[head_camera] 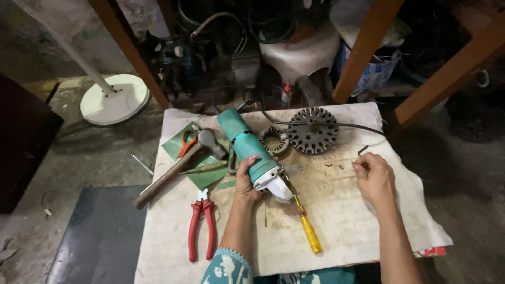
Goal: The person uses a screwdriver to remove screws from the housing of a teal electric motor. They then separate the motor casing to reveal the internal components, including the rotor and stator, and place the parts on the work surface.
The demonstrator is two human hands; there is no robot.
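The bench (336,231), a pale stained board, carries everything, and the teal grinder (247,144) lying across its middle serves as the landmark. The grinder is the largest piece: a hard plastic body with a metal gear head, so it likely feels heavy and nose-weighted, stiff, and not slippery; the barrel just behind the head is the sound place to take it. The left hand (246,185) holds it there, fingers (252,158) wrapped round the body from the near side. Behind the grinder, toward the far edge, sit a large dark stator (313,130) and a smaller ring stator (273,140), both dense laminated steel with copper windings that look easy to nick. Left of the grinder a hammer (173,171) lies over a green sheet (181,147) with orange-handled scissors (185,143); nearer, red pliers (202,229). Under the grinder's head, running toward the near edge, lies a yellow-handled screwdriver (305,223), light and rigid. Right of the grinder, the right hand (374,181) hovers with fingertips (359,165) pinched nearly shut; whether they grip something tiny I cannot tell. Small dark screws (334,165) lie just beside it, light and easy to lose.
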